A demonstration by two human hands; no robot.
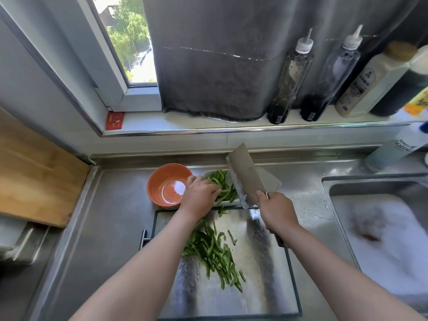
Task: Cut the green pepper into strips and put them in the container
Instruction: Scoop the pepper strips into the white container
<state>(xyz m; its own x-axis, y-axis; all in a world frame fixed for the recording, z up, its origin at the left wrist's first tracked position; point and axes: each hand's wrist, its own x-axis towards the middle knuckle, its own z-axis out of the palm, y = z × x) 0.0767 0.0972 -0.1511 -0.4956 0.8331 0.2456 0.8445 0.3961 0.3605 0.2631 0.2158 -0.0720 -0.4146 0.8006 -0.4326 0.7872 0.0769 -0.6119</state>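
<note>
Left hand [199,195] on pepper strips [228,190] in container [273,181], right hand [276,210] gripping cleaver [245,177]

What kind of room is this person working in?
Most likely a home kitchen: a steel counter with a sink full of suds, sauce bottles on the windowsill, and a cleaver in the right hand above a board strewn with pepper strips.

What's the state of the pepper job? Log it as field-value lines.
left hand: touches the pepper strips in the white container
right hand: grips the cleaver, blade tilted up over the container
still to move: pile of strips on the steel cutting board
nearby: orange bowl, left of the container
</note>
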